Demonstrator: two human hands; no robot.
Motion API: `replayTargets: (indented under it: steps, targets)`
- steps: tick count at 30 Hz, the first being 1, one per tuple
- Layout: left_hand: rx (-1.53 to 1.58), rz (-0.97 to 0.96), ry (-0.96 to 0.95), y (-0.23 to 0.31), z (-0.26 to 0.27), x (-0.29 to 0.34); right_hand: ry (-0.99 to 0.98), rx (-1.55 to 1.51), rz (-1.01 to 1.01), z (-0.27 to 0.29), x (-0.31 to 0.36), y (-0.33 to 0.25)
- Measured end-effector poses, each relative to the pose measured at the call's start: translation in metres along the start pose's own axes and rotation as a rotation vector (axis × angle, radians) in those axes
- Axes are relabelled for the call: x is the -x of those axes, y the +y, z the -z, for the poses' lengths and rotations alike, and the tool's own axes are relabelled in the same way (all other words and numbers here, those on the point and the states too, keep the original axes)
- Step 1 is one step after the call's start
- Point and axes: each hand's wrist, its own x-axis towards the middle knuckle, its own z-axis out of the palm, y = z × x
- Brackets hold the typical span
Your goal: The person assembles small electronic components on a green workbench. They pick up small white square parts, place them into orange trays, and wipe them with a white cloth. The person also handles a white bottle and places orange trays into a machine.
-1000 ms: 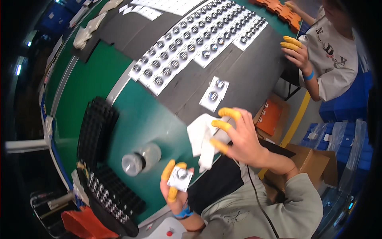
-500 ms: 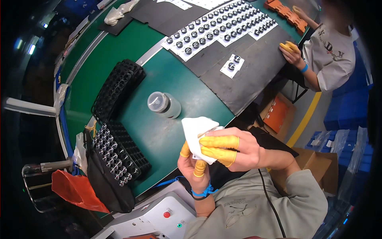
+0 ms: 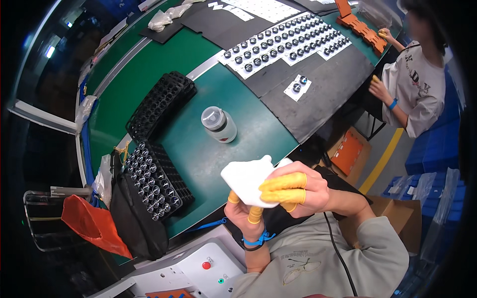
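Note:
A soft-looking white cloth [image 3: 244, 180] is spread between my hands, over the near edge of the table. My left hand [image 3: 244, 214] is closed on it from below, its thumb and a finger in yellow finger covers and a blue band on the wrist. From the right, my right hand [image 3: 304, 192] presses its yellow-covered fingers against the cloth. Whatever lies under the cloth, if anything, is hidden. Beyond my hands stands a clear-lidded bottle [image 3: 219, 124] on the green table [image 3: 248, 131].
Black trays [image 3: 159, 107] stand at the left, one holding several shiny round parts [image 3: 151, 186]. White plates with black knobs [image 3: 278, 47] cover a dark mat [image 3: 323, 99]. A co-worker [image 3: 415, 84] is at the right, near orange racks [image 3: 365, 32]. A grey machine [image 3: 191, 273] sits below.
The white cloth has turned and spread, showing a broader face. My right hand has shifted slightly right and down. The view has swung a little, and the co-worker's near hand has moved off the mat.

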Motion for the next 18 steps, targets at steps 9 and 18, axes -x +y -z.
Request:
replayTargets:
  steps: [9,18]
  targets:
    - [-0.134,-0.228,0.089,0.012,0.007,-0.007,0.072,0.162,-0.393,0.035,-0.022,0.024]
    - [0.03,0.068,-0.114,0.018,0.0,-0.01,-0.361,-0.5,-0.388,0.028,-0.036,0.008]
